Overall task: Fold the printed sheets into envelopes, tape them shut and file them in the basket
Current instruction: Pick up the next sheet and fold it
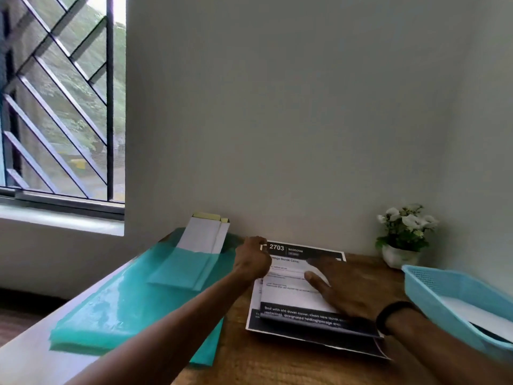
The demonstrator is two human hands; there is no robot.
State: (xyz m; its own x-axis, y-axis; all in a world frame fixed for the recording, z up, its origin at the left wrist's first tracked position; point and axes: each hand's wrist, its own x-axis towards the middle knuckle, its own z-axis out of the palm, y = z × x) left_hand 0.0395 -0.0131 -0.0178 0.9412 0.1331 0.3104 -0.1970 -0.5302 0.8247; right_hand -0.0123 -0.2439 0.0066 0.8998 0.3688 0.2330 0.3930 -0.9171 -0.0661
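Printed sheets (294, 290) lie stacked on the wooden desk (277, 365), near its far edge against the wall, with a folded sheet on top. The right hand (337, 287), a black band at its wrist, presses flat on that folded sheet with straight fingers. The left hand (254, 257) is curled at the stack's far left corner, pinching the paper's edge. A blue basket (427, 287) sits at the desk's right edge with white paper inside. A teal folder (125, 304) with white envelopes (205, 236) covers the left side. A small potted plant (402, 234) stands at the far right corner.
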